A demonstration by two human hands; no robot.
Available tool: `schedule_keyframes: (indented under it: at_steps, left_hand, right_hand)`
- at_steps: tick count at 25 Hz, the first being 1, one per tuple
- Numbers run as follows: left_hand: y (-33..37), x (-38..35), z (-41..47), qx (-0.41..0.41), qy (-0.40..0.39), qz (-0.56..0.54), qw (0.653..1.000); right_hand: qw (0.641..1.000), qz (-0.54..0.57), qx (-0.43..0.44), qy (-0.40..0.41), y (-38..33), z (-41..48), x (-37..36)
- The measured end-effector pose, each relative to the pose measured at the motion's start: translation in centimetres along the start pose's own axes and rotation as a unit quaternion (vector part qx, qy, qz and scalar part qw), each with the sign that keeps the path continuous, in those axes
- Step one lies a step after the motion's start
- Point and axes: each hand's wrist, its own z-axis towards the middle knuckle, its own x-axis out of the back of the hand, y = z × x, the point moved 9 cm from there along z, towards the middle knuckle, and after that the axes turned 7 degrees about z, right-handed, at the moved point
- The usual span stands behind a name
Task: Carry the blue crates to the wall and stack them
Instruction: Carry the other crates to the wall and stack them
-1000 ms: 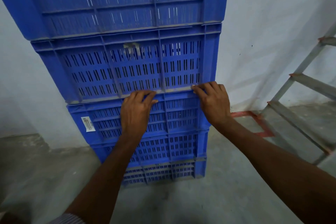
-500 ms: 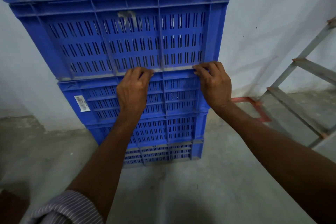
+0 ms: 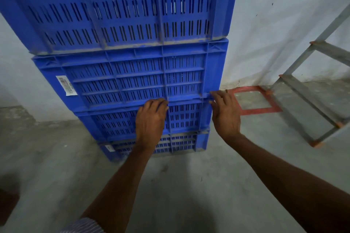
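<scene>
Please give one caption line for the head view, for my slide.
Left hand and right hand touch a stack of blue crates by the white wall, ladder alongside.

Metal ladder [image 3: 330, 50] (red floor marking [image 3: 255, 110])

Bright blue slotted crates [image 3: 121, 11], one bearing a white barcode label [image 3: 66, 85]. White wall [image 3: 284, 15], grey floor [image 3: 189, 176], red tape square [image 3: 255, 108], grey ladder [image 3: 306, 91] with orange joints, striped sleeve [image 3: 85, 226].
</scene>
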Motion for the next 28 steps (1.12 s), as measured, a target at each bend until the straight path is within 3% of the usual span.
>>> schedule_keyframes:
  at_steps: [3,6,14,19,24,26,28]
  left_hand:
    - [2.2,-0.6,0.7,-0.039,0.016,0.002,0.999]
    - [2.3,-2.2,1.3,-0.023,-0.007,0.029,0.999]
    - [2.0,-2.3,2.3,-0.042,0.076,0.051,0.995]
    - [2.4,-2.1,2.3,-0.067,0.101,0.057,0.991]
    - [1.7,-1.8,0.0,0.015,0.092,-0.016,0.996]
    - [1.1,-3.7,-2.9,0.06,0.019,-0.04,0.997]
    - [0.4,-7.0,-6.1,0.096,-0.1,-0.053,0.989]
  right_hand:
    - [0.999,-0.029,0.039,0.015,-0.3,0.3,-0.5]
    - [0.998,-0.034,0.041,0.046,0.0,0.3,-0.4]
    - [0.971,-0.142,0.171,0.09,-0.9,1.2,-0.3]
    - [0.964,-0.15,0.169,0.14,-1.1,1.0,-0.3]
    - [0.991,-0.016,0.033,0.129,0.1,-1.9,-0.2]
    - [0.998,0.0,-0.041,0.047,1.5,-5.7,-3.2]
    - [0.983,0.032,-0.174,-0.049,4.8,-9.0,-7.0]
